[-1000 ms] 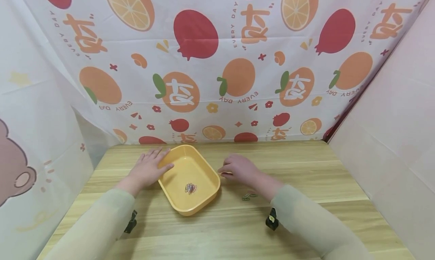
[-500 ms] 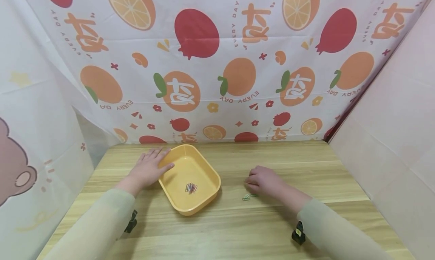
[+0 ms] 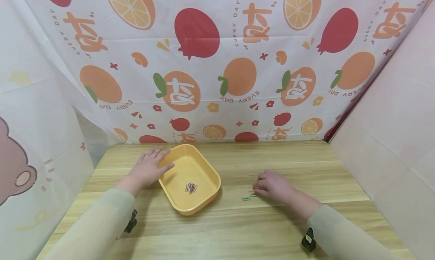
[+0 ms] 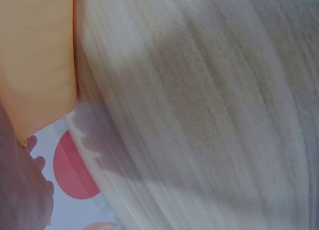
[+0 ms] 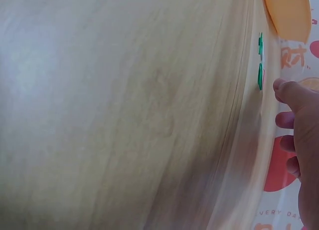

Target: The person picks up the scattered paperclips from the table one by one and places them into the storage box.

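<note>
My left hand rests on the left wall of a yellow tray, its thumb over the rim inside and its other fingers spread outside. Inside the tray, toward its front, lies a small heap of coloured paper clips. Right of the tray, several loose paper clips, green, pale and pinkish, lie on the table. My right hand is just beside these, with loosely bent fingers. In the right wrist view its thumb is near the green clips; nothing is visibly held.
The wooden table meets a fruit-printed cloth at its back edge. Pale cloth walls flank it on both sides. A black wrist device hangs below the right sleeve.
My right hand has moved from the tray's right rim rightward to the loose clips on the table. The left hand and the tray have stayed in place.
</note>
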`<state>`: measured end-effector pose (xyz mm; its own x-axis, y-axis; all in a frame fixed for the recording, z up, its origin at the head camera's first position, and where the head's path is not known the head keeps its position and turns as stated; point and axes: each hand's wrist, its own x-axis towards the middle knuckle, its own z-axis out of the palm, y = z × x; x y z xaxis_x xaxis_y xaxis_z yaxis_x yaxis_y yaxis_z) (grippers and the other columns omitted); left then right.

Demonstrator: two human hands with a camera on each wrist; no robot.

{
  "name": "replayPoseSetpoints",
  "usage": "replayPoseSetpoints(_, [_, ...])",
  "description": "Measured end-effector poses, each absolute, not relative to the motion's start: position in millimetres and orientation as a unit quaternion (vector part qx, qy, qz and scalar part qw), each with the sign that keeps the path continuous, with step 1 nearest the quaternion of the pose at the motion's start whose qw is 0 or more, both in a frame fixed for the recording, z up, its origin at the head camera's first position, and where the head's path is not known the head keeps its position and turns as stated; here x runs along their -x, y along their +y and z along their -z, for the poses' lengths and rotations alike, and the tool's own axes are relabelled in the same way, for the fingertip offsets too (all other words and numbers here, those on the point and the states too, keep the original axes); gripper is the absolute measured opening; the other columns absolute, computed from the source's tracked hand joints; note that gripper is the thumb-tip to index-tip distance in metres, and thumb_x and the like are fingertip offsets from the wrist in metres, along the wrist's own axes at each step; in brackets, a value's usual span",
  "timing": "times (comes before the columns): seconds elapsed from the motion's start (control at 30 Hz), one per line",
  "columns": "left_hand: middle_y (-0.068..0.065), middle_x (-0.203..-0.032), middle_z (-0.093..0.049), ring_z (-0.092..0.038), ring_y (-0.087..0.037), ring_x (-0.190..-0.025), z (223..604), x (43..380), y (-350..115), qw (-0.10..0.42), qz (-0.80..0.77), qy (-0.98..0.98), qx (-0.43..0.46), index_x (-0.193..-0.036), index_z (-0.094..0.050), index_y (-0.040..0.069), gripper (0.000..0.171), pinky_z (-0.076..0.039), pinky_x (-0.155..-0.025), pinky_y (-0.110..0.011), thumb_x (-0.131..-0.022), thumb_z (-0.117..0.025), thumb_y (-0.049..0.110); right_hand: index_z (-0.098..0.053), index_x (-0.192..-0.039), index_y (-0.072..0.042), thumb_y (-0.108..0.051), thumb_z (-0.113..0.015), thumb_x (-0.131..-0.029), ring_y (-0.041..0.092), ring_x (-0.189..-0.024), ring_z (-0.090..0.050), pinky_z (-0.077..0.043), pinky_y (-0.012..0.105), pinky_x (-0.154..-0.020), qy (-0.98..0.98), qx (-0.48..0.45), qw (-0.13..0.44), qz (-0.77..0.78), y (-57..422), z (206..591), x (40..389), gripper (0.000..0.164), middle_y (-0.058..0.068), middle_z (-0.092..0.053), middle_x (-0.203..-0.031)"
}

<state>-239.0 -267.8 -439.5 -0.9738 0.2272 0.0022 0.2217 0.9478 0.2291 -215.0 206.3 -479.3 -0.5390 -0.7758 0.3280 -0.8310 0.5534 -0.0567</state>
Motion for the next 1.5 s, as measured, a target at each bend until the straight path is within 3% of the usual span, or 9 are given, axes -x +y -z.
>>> replayPoseSetpoints(0.8, [-0.024,-0.162,-0.015,-0.012,-0.051,-0.146,441,242,-268,0.013,-0.117,0.986,-0.114,-0.158,-0.024,0.015,0.076,-0.001,-0.116,-0.067,-0.100,-0.041,0.060,-0.079,-0.089,-0.025,-0.034,-0.073,-0.091,0.006,-0.080,-0.056,-0.053,0.028,-0.073,-0.895,-0.430,0.086,-0.084,199,479,213,0.011,-0.014,-0.062,-0.085])
replayPoseSetpoints(1.5, [-0.023,-0.162,-0.017,-0.013,-0.050,-0.146,441,242,-268,0.013,-0.120,0.987,-0.110,-0.158,-0.025,0.016,0.076,-0.002,-0.116,-0.066,-0.099,-0.042,0.060,-0.075,-0.085,-0.023,-0.025,-0.073,-0.090,0.005,-0.081,-0.055,-0.053,0.027,-0.074,-0.903,-0.418,0.067,-0.078,195,482,216,0.006,-0.016,-0.061,-0.083])
